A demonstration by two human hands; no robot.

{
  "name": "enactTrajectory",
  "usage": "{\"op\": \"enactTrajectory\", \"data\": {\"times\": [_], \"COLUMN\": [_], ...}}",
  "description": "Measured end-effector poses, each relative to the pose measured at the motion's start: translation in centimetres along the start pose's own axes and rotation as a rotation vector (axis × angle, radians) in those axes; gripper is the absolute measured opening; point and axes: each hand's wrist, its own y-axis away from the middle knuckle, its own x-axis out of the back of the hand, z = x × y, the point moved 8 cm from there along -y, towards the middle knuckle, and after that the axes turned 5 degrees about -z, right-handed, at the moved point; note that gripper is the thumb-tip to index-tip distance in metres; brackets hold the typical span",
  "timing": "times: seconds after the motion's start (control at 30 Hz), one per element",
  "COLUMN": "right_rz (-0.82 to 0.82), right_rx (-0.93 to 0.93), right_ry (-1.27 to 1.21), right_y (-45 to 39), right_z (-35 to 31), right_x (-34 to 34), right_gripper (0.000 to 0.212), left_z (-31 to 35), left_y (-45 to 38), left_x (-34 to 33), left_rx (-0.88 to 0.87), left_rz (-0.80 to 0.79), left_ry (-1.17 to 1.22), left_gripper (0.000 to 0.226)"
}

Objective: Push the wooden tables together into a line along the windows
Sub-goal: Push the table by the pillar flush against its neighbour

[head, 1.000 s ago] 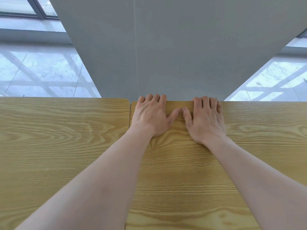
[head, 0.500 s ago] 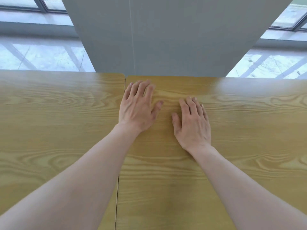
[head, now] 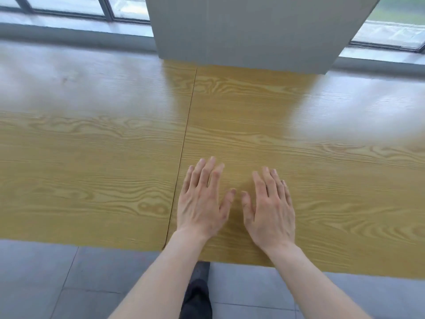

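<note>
Resting flat, palms down, fingers straight and slightly spread: left hand and right hand side by side on right wooden table, near its front edge. Left wooden table butted alongside, thin seam between. Both tables reach grey pillar and windows.

One head-worn view, looking forward and steeply down, close above the tabletop, toward the windows beyond.
</note>
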Motion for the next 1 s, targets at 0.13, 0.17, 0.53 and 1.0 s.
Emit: {"op": "enactTrajectory", "data": {"times": [0.13, 0.17, 0.53, 1.0], "right_rz": [-0.030, -0.037, -0.037, -0.233], "right_rx": [0.031, 0.043, 0.022, -0.003], "right_ry": [0.028, 0.038, 0.071, 0.092], "right_y": [4.4, 4.8, 4.5, 3.8], "right_z": [0.6, 0.6, 0.6, 0.0], "right_x": [-1.2, -1.4, -1.7, -0.2], "right_gripper": [0.063, 0.064, 0.066, 0.066], "left_z": [0.2, 0.0, -0.4, -0.1], "left_y": [5.2, 5.7, 5.2, 4.5], "left_x": [-2.3, -2.6, -3.0, -1.0], "left_rx": [0.052, 0.052, 0.070, 0.056], "left_rz": [-0.043, -0.052, -0.071, -0.212], "left_ry": [-0.023, -0.033, 0.000, -0.010], "left_gripper": [0.068, 0.070, 0.071, 0.071]}}
